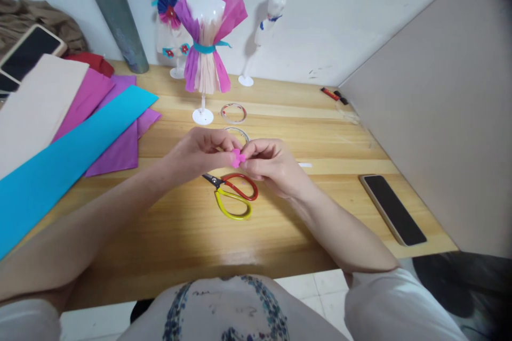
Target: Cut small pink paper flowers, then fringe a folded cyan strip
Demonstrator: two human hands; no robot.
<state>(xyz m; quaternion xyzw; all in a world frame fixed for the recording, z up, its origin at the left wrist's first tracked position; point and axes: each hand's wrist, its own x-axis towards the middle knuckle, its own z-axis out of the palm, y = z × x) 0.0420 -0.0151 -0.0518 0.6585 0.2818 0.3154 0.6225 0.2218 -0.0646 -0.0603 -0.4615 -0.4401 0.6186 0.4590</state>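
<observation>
A small pink paper flower point(237, 158) is pinched between both hands above the table. My left hand point(206, 150) grips its left side with thumb and fingers. On its right side, my right hand point(272, 164) holds it in a closed pinch. Just below the hands lie scissors point(236, 197) with one red and one yellow handle loop; the left hand hides part of the blades. Behind the hands stands a small white dress form point(206, 37) dressed in pink, purple and cream paper, with a blue band at the waist.
Sheets of blue point(80, 157), purple, pink and cream paper lie at left. A tape roll point(233, 113) sits behind my hands, with another partly hidden. A phone point(394, 210) lies at right. A bottle point(116, 16) and more dress forms point(276, 5) stand by the wall.
</observation>
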